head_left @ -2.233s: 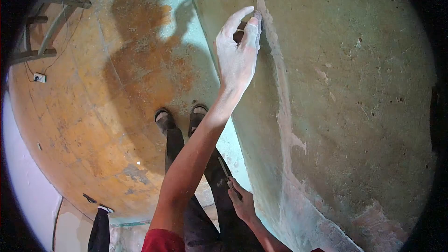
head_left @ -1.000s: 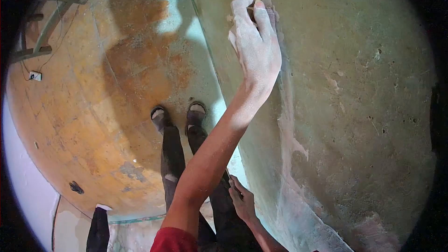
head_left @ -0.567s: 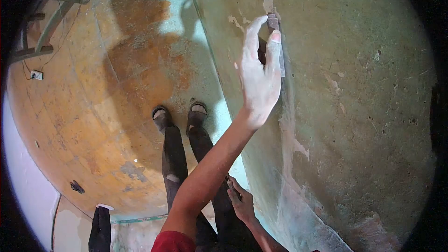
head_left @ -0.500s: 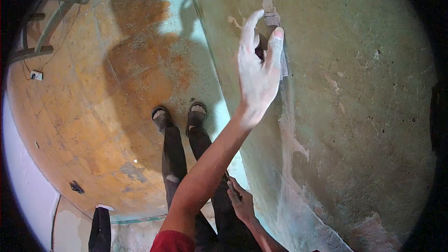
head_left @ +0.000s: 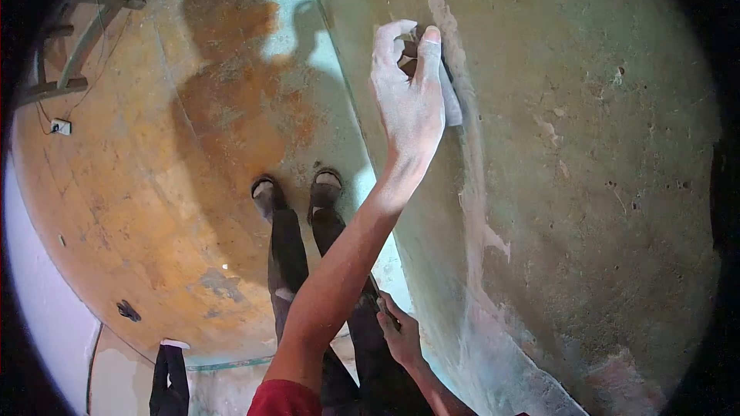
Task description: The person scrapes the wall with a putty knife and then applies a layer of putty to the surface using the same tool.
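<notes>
The left hand (head_left: 407, 100) is curling narrowly around a flat grey block (head_left: 452, 106), which is slanting lengthwise down-right past the thumb, beside a pale wall streak (head_left: 474, 177). Below, the right hand (head_left: 401, 338) is gripping a thin tool (head_left: 375, 286).

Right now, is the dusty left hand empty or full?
Full: the left hand curls around something whose pale end shows beside it; what exactly, I cannot tell.
</notes>
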`<act>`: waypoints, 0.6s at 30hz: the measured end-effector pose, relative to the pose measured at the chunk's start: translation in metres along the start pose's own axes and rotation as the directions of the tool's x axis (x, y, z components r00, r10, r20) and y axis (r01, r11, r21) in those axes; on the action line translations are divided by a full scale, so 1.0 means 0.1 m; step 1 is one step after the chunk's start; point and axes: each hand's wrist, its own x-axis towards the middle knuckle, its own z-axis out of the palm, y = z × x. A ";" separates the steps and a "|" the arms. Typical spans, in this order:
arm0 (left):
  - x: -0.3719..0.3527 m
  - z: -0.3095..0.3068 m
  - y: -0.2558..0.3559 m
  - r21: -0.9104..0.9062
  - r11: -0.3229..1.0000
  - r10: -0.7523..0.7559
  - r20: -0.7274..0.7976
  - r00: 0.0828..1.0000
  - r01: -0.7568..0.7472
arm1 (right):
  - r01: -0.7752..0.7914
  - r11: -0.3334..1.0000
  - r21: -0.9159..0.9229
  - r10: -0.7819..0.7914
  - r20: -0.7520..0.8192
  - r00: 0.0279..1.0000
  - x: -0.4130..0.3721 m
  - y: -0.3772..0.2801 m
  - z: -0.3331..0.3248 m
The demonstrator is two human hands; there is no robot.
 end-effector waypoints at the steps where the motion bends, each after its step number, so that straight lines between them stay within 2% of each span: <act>1: -0.01 0.01 0.03 0.022 1.000 -0.004 -0.014 1.000 0.005 | 0.015 1.000 -0.015 -0.015 0.000 1.000 0.00 0.00 0.00; 3: -0.02 0.04 0.02 0.045 0.999 -0.010 -0.026 1.000 0.011 | 0.026 1.000 -0.010 -0.026 -0.014 1.000 0.01 0.04 0.01; 5: 0.01 0.06 -0.03 0.102 0.994 0.055 -0.093 0.994 -0.046 | 0.038 0.999 -0.009 -0.038 -0.029 0.999 0.02 0.08 0.01; 9: -0.01 0.13 0.04 0.096 0.993 0.084 -0.095 0.992 -0.075 | 0.001 1.000 -0.016 -0.002 -0.019 1.000 0.01 0.03 -0.01; 11: -0.02 0.13 -0.03 0.249 0.939 0.263 -0.079 0.962 -0.236 | -0.036 0.999 -0.002 0.036 -0.003 0.999 0.02 0.02 -0.02; 12: -0.03 0.12 0.01 0.249 0.939 0.262 -0.079 0.962 -0.236 | 0.007 1.000 -0.031 -0.007 -0.015 1.000 0.03 0.05 -0.02; 14: -0.10 0.08 0.10 0.272 0.954 0.133 0.002 0.991 -0.129 | 0.049 0.997 -0.058 -0.050 -0.025 0.998 0.04 0.06 -0.01; 17: -0.28 0.06 0.17 0.269 0.948 0.160 0.059 0.985 -0.170 | 0.074 0.996 -0.057 -0.075 -0.024 0.997 0.04 0.05 0.00; 18: -0.36 0.04 0.14 0.270 0.947 0.166 0.057 0.984 -0.175 | 0.094 0.996 -0.004 -0.094 -0.046 0.995 0.03 0.08 0.03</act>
